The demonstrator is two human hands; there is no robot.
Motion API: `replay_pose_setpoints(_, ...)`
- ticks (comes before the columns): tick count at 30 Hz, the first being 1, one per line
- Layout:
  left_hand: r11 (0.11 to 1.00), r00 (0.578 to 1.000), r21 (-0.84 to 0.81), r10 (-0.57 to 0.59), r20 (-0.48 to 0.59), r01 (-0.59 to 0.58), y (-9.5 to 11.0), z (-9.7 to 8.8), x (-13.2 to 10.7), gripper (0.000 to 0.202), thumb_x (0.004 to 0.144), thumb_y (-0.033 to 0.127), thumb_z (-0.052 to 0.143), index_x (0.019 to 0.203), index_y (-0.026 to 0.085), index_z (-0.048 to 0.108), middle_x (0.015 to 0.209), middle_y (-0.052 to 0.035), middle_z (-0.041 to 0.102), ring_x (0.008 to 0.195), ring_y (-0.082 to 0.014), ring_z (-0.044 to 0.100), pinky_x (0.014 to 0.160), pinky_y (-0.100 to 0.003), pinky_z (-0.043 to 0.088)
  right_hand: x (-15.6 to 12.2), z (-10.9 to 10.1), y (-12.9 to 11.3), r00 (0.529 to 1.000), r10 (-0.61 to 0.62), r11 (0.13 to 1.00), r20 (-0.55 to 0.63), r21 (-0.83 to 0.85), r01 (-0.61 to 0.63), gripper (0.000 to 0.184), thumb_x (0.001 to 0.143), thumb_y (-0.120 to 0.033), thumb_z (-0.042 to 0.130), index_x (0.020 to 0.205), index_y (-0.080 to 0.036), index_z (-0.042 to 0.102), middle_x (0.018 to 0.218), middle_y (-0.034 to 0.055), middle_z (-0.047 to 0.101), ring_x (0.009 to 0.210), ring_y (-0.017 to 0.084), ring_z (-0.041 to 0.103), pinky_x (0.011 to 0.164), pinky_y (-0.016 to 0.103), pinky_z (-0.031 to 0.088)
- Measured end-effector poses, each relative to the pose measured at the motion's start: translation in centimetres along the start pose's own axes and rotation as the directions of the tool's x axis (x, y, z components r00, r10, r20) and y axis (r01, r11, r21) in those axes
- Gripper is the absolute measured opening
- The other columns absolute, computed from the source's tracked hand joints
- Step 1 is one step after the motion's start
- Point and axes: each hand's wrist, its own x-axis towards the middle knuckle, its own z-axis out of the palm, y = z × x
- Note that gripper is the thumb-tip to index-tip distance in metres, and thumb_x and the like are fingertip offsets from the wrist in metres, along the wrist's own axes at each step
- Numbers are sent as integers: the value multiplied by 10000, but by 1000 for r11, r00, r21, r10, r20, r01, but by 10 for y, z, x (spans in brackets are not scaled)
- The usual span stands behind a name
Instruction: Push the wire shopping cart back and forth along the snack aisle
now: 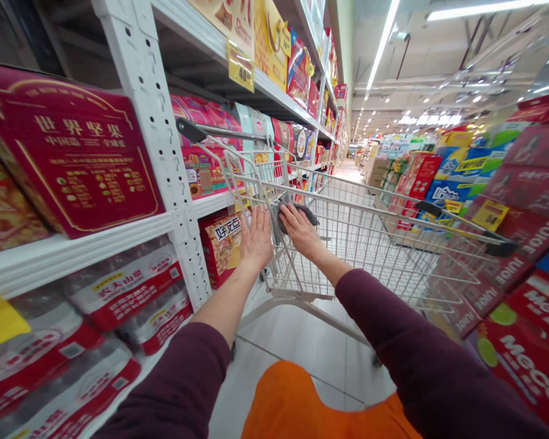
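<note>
- Left hand (257,239): open, fingers extended, beside cart end; contact unclear.
- Right hand (303,231): gripping bunched gray cloth (309,214) against cart's near end frame.
- 1 wire shopping cart (352,208), in front of both hands, crosswise in aisle.
- Cart's left end close to white shelf post (180,213); right end near stacked juice cartons (507,225).
- Open floor (357,381) under and before cart; more beyond, between shelves and stacks.

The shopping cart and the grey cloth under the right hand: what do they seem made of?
Shopping cart: likely metal, given its pale, shiny, thin wire bars; plating or coating can't be told apart. Grey cloth: apparently soft fabric, judging by its matte, crumpled look under the right hand; the fibre is unclear.
</note>
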Motion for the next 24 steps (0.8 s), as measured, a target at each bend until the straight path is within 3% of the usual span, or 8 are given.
replay_pose_setpoints(4,999,999,27,23,24,-23,1,7,-14,665,764,100,343,1416,56,218,1515,-137,169,1409,-232,88,1139,-500,94,-43,21,-9,996,-31,999,85,-10,32,449,882,-45,295,1288,-89,482,1417,145,402,1360,236,271,1075,458,327)
replay_pose_setpoints(7,999,997,18,42,71,-43,2,10,-19,649,775,91,325,1415,59,226,1511,-136,180,1407,-227,107,1136,-492,121,-59,26,-13,993,-47,999,106,-20,49,454,872,-27,296,1269,-96,507,1395,140,436,1343,233,311,1064,447,348)
replay_pose_setpoints(10,1000,998,2,27,62,-27,2,6,-15,631,785,86,307,1412,61,237,1507,-134,195,1405,-228,119,1134,-493,129,-43,15,-13,995,-65,997,76,-24,67,447,883,-41,294,1275,-96,500,1392,136,442,1343,222,312,1083,434,323)
replay_pose_setpoints(15,999,999,-19,-35,-23,35,-7,-11,10,625,792,87,290,1412,46,221,1511,-141,178,1408,-225,98,1134,-501,112,29,-15,-10,998,-35,999,-61,-15,34,455,910,-92,291,1347,-116,413,1457,110,348,1391,201,180,1133,439,216)
replay_pose_setpoints(18,997,995,-22,-78,-59,77,-15,-17,20,623,800,105,294,1413,33,210,1514,-152,156,1408,-232,94,1134,-501,111,57,-20,-10,996,-22,1000,-92,-12,21,471,910,-91,279,1366,-138,386,1473,84,324,1394,196,165,1141,442,198)
replay_pose_setpoints(21,996,994,-19,-90,-68,89,-20,-16,17,636,795,108,300,1420,49,197,1516,-147,156,1410,-234,79,1131,-516,105,56,-10,-12,999,-19,1000,-42,1,19,475,900,-75,280,1358,-125,393,1472,104,320,1393,213,172,1130,464,218)
replay_pose_setpoints(24,999,998,-13,-49,-26,49,-19,-8,3,655,783,111,320,1424,61,189,1515,-142,160,1408,-240,88,1128,-523,110,30,6,-16,1000,-27,1000,15,5,27,465,890,-53,284,1327,-108,430,1460,127,336,1385,224,202,1109,463,263)
